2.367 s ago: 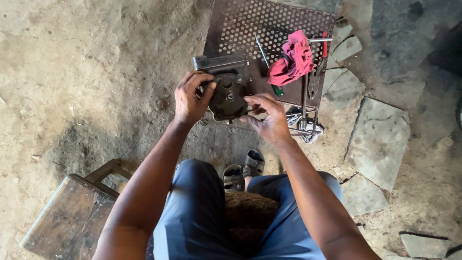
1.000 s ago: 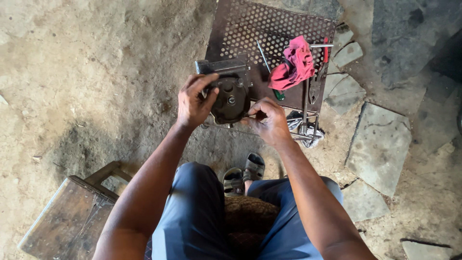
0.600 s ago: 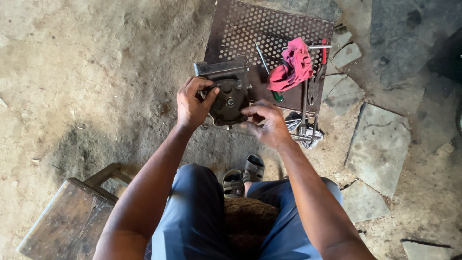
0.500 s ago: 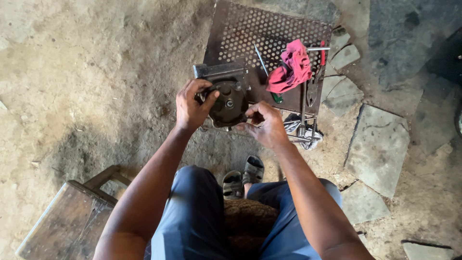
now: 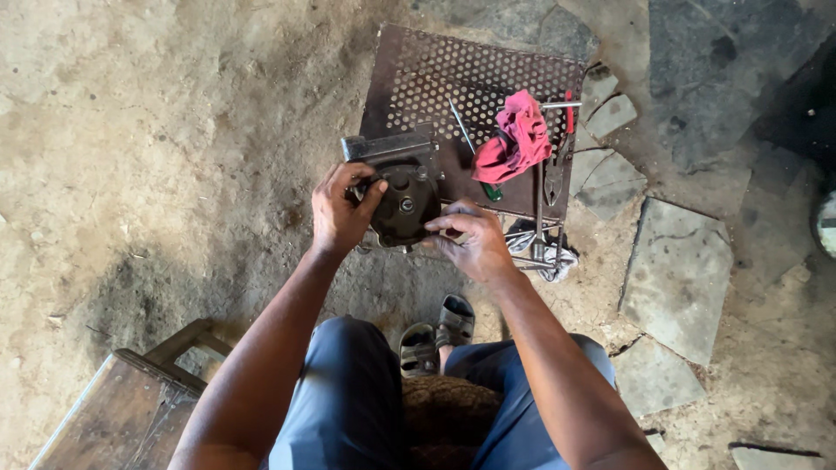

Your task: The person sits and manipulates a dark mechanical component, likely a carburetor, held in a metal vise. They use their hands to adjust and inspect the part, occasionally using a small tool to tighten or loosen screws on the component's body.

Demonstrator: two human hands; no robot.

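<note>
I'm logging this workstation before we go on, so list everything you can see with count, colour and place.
Round metal part: one, dark grey, at the near edge of the plate, held between both hands.
Perforated metal plate: one, rusty brown, on the ground ahead.
Metal block: one, grey, just behind the round part.
Rag: one, pink, on the plate's right side.
Screwdriver: one, thin shaft, left of the rag.
Pliers: one, red-handled, at the plate's right edge.
Stone slabs: several, grey, on the right.
Wooden stool: one, brown, lower left.
Sandals: two, grey, on the feet.
Left hand: grips the part's left side.
Right hand: touches its right side.
</note>
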